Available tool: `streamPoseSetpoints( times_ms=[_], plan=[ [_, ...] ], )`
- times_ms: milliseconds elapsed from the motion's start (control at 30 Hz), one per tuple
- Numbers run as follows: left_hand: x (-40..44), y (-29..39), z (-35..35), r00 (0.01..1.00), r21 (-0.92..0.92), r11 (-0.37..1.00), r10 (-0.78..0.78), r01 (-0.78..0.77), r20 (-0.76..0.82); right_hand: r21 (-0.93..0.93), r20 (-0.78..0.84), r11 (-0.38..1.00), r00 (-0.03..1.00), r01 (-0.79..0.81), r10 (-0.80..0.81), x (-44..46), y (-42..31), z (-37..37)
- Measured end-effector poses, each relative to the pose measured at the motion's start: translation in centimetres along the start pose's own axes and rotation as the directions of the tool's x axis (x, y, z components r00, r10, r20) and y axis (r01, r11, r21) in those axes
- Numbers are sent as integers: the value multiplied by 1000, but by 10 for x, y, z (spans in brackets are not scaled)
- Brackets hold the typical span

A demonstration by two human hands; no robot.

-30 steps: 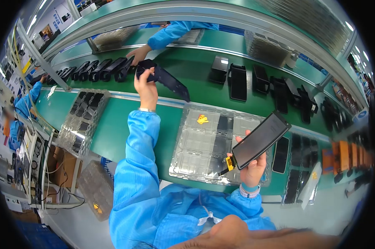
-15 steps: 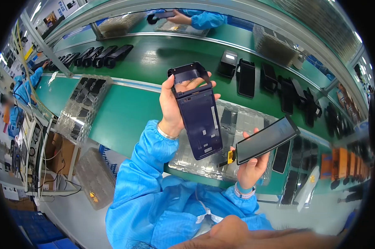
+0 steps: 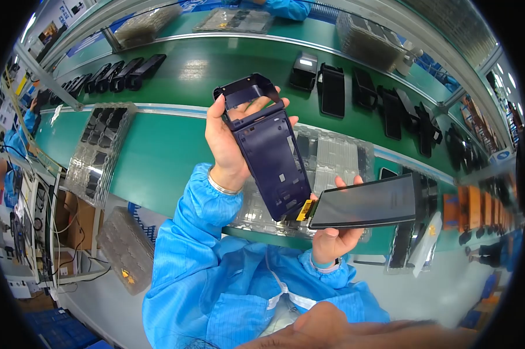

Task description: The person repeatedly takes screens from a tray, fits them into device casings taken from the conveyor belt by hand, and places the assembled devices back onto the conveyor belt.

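My left hand is wrapped round the upper part of a dark plastic device housing. The housing has an open frame at its top, and its hollow inner side, dotted with small pale pads, faces me. A display screen with a black border is gripped by its edges in my right hand. From the screen's left end sticks out a yellow flex cable, which overlaps the housing's lower right corner in view; whether they touch I cannot tell.
Below my hands lies a clear blister tray on the green bench. Another blister tray with dark parts is at the left. Several black handheld devices stand on the green conveyor beyond. A metal frame crosses overhead.
The screen has turned flatter and moved left and down, bringing its cable end to the housing's lower corner. The housing stays in my left hand. The whole view has shifted slightly.
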State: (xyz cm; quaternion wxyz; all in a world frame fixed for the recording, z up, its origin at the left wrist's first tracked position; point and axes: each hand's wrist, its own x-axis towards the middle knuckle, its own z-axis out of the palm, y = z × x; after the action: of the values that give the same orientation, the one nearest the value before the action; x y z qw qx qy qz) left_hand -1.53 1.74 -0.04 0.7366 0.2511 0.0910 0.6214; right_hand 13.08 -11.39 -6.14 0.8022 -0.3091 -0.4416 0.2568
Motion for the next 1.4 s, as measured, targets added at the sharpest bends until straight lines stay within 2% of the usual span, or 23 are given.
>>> streamPoseSetpoints(
  times_ms=[100,200,300,400,533,667,767,867,900,1033,1133,1233,1400],
  plan=[
    [-1,1,1,1000,-5,1000,7,-7,-2,-86,60,993,996,78,-73,0,5,-5],
    [-2,4,2,1000,-6,1000,6,-6,0,-167,-14,982,996,86,-89,3,3,-3],
    [-4,4,5,999,-31,999,26,-27,-31,-212,13,970,993,120,-119,2,6,-12],
    [-6,2,8,988,9,996,92,-91,-128,-271,113,951,986,152,-126,-6,7,-19],
    [-8,0,11,973,-31,987,153,-160,-173,-211,146,968,983,137,-108,-13,12,-16],
    [-11,-2,13,983,-33,987,150,-155,-108,-191,179,976,981,105,-70,-12,14,-17],
    [-14,-6,13,983,22,984,179,-178,-34,-426,299,885,952,187,-57,1,3,-11],
    [-18,-13,18,980,29,980,196,-197,33,-582,482,751,876,313,8,10,-8,-6],
    [-19,-14,16,981,64,981,179,-184,78,-612,490,718,872,331,16,12,-12,0],
    [-24,-19,22,983,92,981,164,-171,77,-657,517,677,852,333,82,14,-14,5],
    [-25,-15,18,976,150,980,104,-134,189,-669,508,683,851,294,132,12,-14,5],
    [-23,-21,16,979,113,977,167,-181,120,-678,511,675,847,290,150,13,-15,6],
    [-23,-19,15,971,117,979,142,-166,190,-687,511,667,844,287,162,12,-15,5]
  ],
)
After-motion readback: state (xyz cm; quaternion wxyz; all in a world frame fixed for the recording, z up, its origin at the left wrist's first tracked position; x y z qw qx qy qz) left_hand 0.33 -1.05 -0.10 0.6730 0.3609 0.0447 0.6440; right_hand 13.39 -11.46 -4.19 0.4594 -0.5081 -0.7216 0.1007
